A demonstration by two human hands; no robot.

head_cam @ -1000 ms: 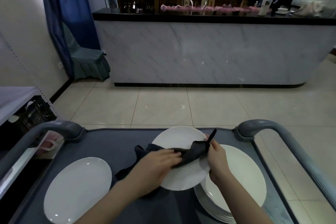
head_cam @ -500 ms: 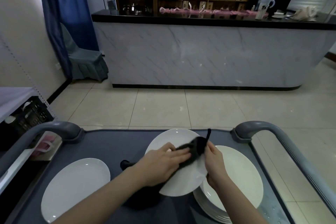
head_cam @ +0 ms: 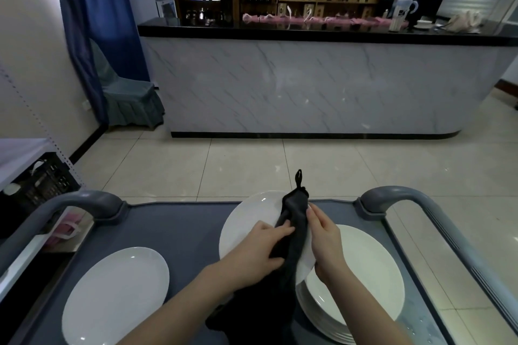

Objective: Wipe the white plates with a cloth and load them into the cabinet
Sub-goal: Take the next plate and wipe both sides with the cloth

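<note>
Head view, with the grey cart taken as reference. One white plate is held tilted above the far middle of the cart's top. Its right edge overlaps the stack of white plates, which is set on the right side of the cart. A black cloth is laid in a bunched band across the right part of the held plate. Its hanging loop is raised past the plate's far rim, and its loose end is draped over the near rim towards the cart's top.

The cloth is pressed against the plate's face by the left hand, whose fingers are stretched forward and laid fairly flat on the fabric. The plate's right rim is gripped by the right hand, with the thumb and forefinger extended along the edge just beside the cloth. How the remaining fingers are placed under the rim cannot be told.

A single white plate is laid flat on the near-left part of the cart, well apart from the held plate. The far end of the cart is framed by two curved grey handles.

Beyond the cart, across a tiled floor, a marble-fronted counter is seen. A black crate is seen to the left of the cart.
</note>
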